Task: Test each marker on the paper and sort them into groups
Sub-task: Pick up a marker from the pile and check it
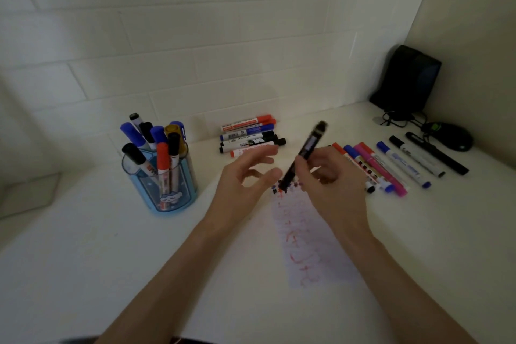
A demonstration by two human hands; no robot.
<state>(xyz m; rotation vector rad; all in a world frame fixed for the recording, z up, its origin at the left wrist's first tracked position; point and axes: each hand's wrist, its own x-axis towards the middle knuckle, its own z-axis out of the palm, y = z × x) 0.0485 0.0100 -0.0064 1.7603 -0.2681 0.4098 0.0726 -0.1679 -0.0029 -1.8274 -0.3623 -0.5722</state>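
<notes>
Head view: pinching black marker [305,151] in right hand [332,179], tilting lower end toward scribbled paper [304,234] beneath grip; spreading left hand [243,176], loose-fingered and empty, just left; showing marker group [248,134] beyond grip, marker row [391,165] right of it

This looks like a desk corner in an office or study. A white surface [83,260] fits into the angle of painted block walls [223,36]. A black speaker [406,78] stands in the far corner, with tangled cables [396,117] and a computer mouse [452,138] just in front of it. Well to the speaker's left stands a blue pen holder [178,198] full of markers [163,159]. Loose markers in rows [248,134] and a scribbled paper strip [307,246] lie between.
</notes>
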